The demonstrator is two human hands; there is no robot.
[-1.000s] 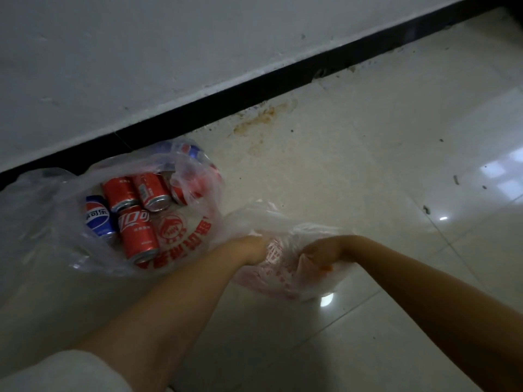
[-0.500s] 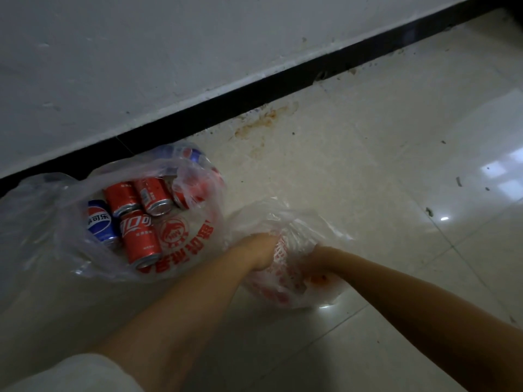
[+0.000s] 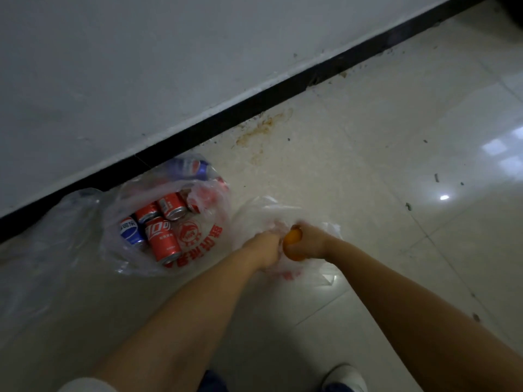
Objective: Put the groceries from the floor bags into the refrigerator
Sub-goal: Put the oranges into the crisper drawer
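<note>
**Two hands in the fruit bag, one orange in the grip**

Both hands are down at the small plastic bag (image 3: 285,213), thin crinkled film with red print, lying on the glossy cream floor tiles (image 3: 368,154). The right hand (image 3: 310,240) is curled round a single orange (image 3: 293,244), round and smooth-skinned, held just at the mouth of that bag. The left hand (image 3: 267,247) is clenched on a bunch of the bag's film, right beside the orange, knuckles toward the camera.

To the left of the small bag, just beside it, lies a second bag (image 3: 198,241), the same clear film with a round red logo and red characters. Count the cans inside: four red cans (image 3: 164,240), shiny metal cylinders lying on their sides, one of them half veiled by the plastic; one blue can (image 3: 128,230) beside them at the far-left edge; and another blue can (image 3: 186,168) at the back of the bag, seen through the film. More could be hidden.

Further left of that, a third sheet of clear plastic (image 3: 56,222) spreads loose over the tiles, contents not visible.

Behind the bags runs a black skirting strip (image 3: 254,106) below a matte grey wall (image 3: 169,52). Near the person, below the small bag, one white shoe (image 3: 345,377) shows.
</note>
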